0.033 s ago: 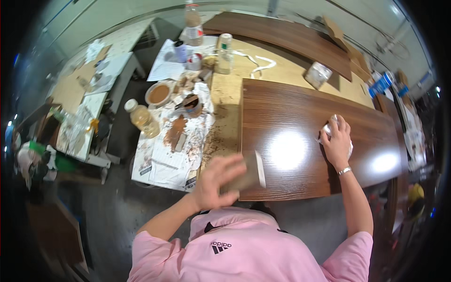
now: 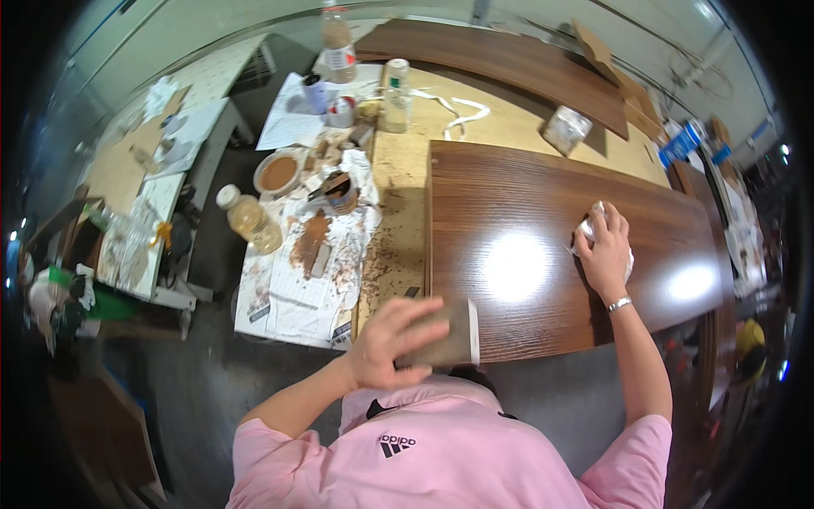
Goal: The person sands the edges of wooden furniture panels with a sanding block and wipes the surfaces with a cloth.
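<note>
A dark brown wood-grain board lies in front of me, with light glaring off its glossy top. On its right half my right hand presses a crumpled white cloth, closed over it. My left hand, slightly blurred, holds a flat grey-brown block with a pale edge at the board's near left corner. The thumb and fingers lie around the block's left end. Part of the block is hidden under the fingers.
Left of the board, stained white paper carries a tub of brown paste, a dark-filled cup and a bottle of yellowish liquid. A wrapped white block and a second brown board lie behind.
My left hand and the block have shifted slightly down and now look less blurred. The whole view has moved a little; my right hand stays on the cloth.
</note>
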Demonstrator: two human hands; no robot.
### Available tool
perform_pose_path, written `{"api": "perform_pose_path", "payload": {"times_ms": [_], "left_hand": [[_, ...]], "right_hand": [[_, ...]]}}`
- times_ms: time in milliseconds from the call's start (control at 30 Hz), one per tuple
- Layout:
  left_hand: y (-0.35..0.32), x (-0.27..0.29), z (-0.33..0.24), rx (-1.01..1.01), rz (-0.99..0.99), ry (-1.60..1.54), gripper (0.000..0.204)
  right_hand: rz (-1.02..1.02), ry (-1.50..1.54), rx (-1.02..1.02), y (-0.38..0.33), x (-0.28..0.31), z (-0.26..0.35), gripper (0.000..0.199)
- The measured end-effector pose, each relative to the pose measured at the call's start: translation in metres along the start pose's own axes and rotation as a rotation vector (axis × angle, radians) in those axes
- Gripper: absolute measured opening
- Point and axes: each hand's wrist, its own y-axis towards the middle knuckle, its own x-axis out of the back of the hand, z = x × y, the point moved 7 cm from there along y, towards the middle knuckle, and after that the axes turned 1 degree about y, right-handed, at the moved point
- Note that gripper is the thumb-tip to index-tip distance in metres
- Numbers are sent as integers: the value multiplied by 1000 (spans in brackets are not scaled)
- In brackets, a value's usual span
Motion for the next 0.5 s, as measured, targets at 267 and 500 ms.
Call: {"api": "perform_pose_path", "payload": {"times_ms": [267,500], "left_hand": [[99,21,148,-53,-80,158,62],[151,42,211,249,-329,98,59]], "right_hand": [[2,-7,-73,3,4,5,37],[14,-24,-105,0,4,-2,37]]}}
